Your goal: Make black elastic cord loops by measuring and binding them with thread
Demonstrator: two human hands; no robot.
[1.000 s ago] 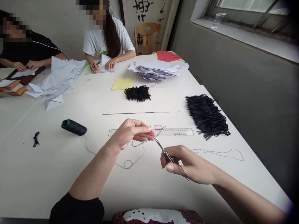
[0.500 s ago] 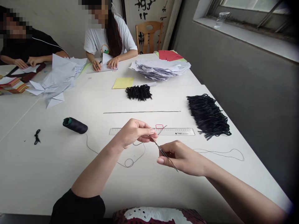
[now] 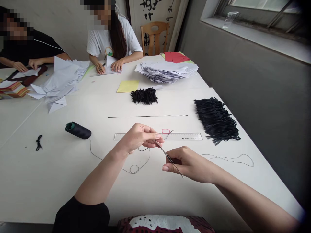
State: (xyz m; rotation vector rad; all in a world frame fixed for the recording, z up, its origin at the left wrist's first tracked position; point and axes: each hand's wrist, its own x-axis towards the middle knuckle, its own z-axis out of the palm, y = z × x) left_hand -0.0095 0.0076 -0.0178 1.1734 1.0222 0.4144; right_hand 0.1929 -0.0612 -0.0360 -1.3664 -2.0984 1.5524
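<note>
In the head view, the left hand [image 3: 138,140] pinches a dark cord [image 3: 169,135] between thumb and fingers above the ruler [image 3: 179,137], apparently to steady it for the scissors [image 3: 163,151], which the right hand [image 3: 191,165] grips by the handles, blades angled toward the left fingertips (from here, I cannot tell whether they touch the cord). The spool [image 3: 79,131] lies on its side on the table [image 3: 73,181], trailing thread [image 3: 90,148] toward the left forearm, probably to provide slack; the straight cord [image 3: 145,116] lies beyond the ruler, probably apart to avoid tangling.
</note>
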